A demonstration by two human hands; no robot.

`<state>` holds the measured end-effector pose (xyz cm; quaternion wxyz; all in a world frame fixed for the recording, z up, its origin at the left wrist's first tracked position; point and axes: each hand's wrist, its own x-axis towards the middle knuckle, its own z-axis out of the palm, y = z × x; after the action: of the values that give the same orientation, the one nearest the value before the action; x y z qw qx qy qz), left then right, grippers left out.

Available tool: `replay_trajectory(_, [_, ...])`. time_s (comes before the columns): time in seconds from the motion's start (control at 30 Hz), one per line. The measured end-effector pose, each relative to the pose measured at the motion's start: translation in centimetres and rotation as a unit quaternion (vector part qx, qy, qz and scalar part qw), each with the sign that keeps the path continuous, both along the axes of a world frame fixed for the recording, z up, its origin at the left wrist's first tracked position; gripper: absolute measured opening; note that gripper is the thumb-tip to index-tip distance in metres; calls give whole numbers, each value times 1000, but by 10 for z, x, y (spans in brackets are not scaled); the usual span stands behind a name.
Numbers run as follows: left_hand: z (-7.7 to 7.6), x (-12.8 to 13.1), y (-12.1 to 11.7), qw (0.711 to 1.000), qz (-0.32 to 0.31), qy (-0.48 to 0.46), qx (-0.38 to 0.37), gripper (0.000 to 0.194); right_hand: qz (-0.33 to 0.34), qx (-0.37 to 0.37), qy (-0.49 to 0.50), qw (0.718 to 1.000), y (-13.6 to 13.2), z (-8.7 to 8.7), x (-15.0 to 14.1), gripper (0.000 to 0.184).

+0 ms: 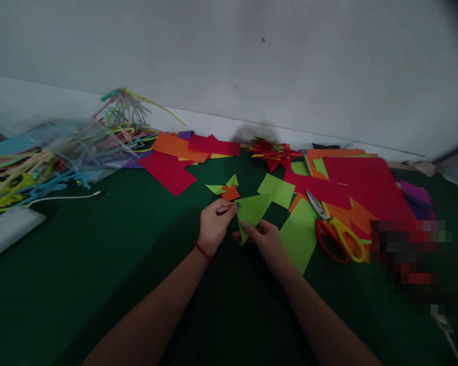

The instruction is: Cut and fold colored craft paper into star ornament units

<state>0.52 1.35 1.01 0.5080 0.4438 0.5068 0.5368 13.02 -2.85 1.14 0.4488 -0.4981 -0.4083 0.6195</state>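
Note:
A light green sheet of paper, folded into a triangle (255, 209), is held up between both hands over the table. My left hand (216, 223) pinches its left corner between thumb and fingers. Lower down, my right hand (265, 239) grips the bottom edge, its thumb lying on the front face. Just beyond the left hand lie small folded green pieces (215, 189) and a folded orange piece (230, 192). Behind the triangle rests a green paper square (277, 190), and a larger green sheet (301, 236) is to the right of my right hand.
Scissors (334, 226) with red and yellow handles lie right, beside stacked red paper (366, 178). A red paper flower (273, 154) sits near the wall. Red and orange sheets (181, 147) are back left, pipe cleaners (61, 157) far left, a white box-like object (11, 226) nearer.

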Motion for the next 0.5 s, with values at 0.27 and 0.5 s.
replay_trajectory(0.27, [1, 1, -1, 999, 0, -39, -24, 19, -27, 29, -84, 996, -2, 1, -1, 26])
replay_trajectory(0.5, [-1, -1, 1, 996, -2, -81, -31, 20, 39, 27, -20, 999, -2, 0, -4, 32])
